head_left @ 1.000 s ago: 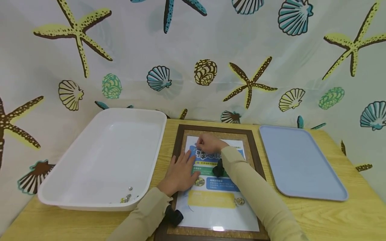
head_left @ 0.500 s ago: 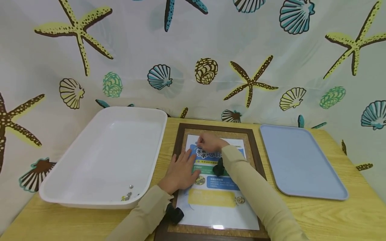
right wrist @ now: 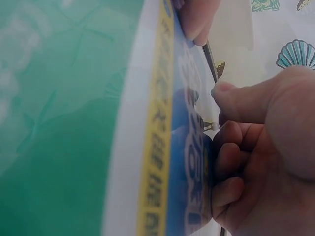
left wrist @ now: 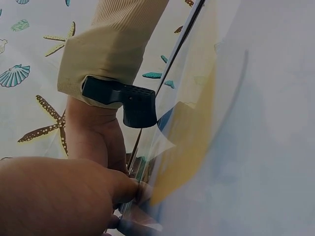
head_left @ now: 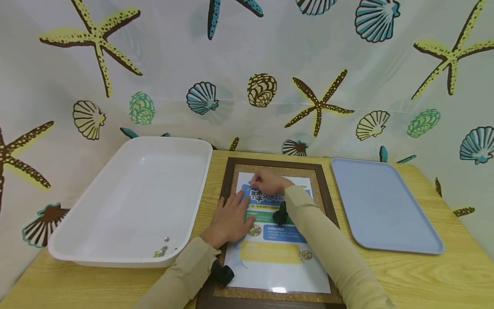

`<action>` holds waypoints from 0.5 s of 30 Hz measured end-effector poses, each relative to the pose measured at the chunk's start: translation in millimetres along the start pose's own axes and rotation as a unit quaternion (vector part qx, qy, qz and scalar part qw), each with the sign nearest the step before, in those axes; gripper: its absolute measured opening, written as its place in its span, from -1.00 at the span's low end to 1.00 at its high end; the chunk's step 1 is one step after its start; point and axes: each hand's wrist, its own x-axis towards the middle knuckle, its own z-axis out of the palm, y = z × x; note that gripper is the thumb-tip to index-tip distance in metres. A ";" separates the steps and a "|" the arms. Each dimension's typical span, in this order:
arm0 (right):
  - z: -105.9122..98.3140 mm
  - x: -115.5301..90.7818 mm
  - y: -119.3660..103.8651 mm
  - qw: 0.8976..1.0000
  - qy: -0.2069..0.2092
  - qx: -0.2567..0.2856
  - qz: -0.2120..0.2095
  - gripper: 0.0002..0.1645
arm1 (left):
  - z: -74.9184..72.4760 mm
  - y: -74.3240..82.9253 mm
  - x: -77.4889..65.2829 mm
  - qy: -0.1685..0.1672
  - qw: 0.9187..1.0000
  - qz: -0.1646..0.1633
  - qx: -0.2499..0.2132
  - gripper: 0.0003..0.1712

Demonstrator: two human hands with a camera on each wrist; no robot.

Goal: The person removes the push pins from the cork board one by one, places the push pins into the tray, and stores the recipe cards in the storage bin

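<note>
Nothing had visibly been moved moments later: on the board (head_left: 297,172), the poster (head_left: 266,253), likely light, slick, best held by edges, was steadied by the left hand (head_left: 229,221), fingers spread, a pin (right wrist: 213,92) seemingly pinched by the right hand (head_left: 269,182).

Surface: wooden table (head_left: 417,279), light yellowish, grain visible. Landmark: framed corkboard (head_left: 270,303), dark brown border, lying flat with its long sides running near to far. Left of corkboard: large white basin (head_left: 150,193), rounded corners, raised walls, just beside it; strip of bare wood between. Right of corkboard: shallow pale-blue tray (head_left: 386,206), low rim, also just beside, not touching.
</note>
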 end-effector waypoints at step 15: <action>0.5 -8.1 6.3 0.998 0.022 0.053 -0.004 -0.83 | 1.0 0.7 0.5 0.002 1.000 -0.001 0.012 -0.28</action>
